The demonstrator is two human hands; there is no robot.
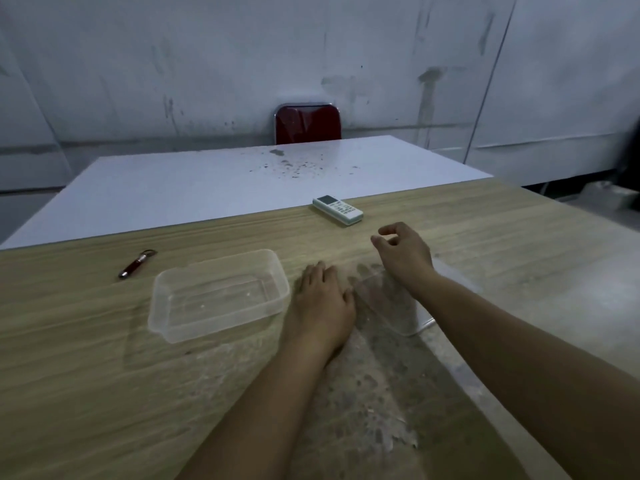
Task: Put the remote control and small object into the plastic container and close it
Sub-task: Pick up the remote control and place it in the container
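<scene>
Room: dim, with grey-white wall panels across the top of the frame and a red chair back [308,123] at upper centre, behind a white tabletop [207,188].
Table [86,358]: light wood grain, filling the lower two thirds of the head view; a worn, scuffed grey patch runs from the centre toward the bottom right.
Plastic container [219,295]: clear, rectangular, uncovered and with nothing inside, left of centre, lying flat on the table.
Lid [408,306]: clear plastic sheet lying flat right of centre, partly under the right forearm, apart from the container.
Remote control [337,209]: white, with a small screen and buttons facing up, upper centre right, near the seam between the wooden table and the white tabletop.
Small object [136,264]: dark red and slim with a metal ring end, at left centre, up and left of the container, not touching it.
Left hand [323,299]: palm down on the table just right of the container, fingers together, holding nothing.
Right hand [403,252]: above the lid's far edge, fingers loosely curled with thumb and forefinger apart, holding nothing, short of the remote control.
</scene>
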